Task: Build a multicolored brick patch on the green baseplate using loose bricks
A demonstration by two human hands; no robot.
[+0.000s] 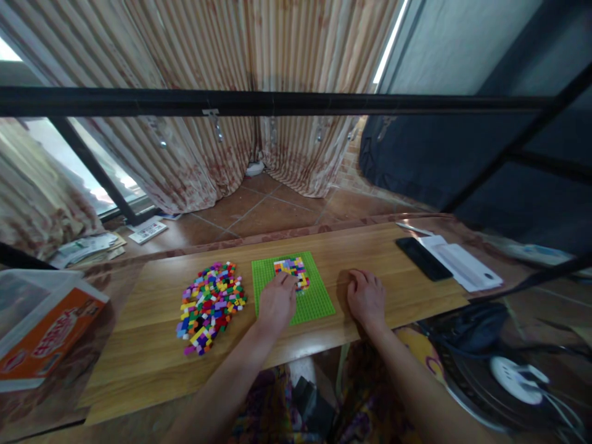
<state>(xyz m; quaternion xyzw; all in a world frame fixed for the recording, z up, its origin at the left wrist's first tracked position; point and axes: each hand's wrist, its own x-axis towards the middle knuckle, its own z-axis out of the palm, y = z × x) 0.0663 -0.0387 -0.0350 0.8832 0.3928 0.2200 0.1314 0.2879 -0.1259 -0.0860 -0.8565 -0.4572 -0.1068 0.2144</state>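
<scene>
My left hand is over a green studded baseplate, its fingers pinched together at the edge of a patch of small coloured toy bricks. Whatever sits between those fingertips is too small and covered to make out. The patch fills part of the plate's far half, in yellow, purple, red, white and other colours. On the wooden tabletop, right of the plate, rests my right hand, fingers curled in and nothing visible in them. A loose pile of mixed bricks lies to the left of the plate.
A black phone and a white flat box lie at the table's right end. A clear plastic tub with an orange label stands off the left end. A black metal bar crosses beyond the table, before curtains.
</scene>
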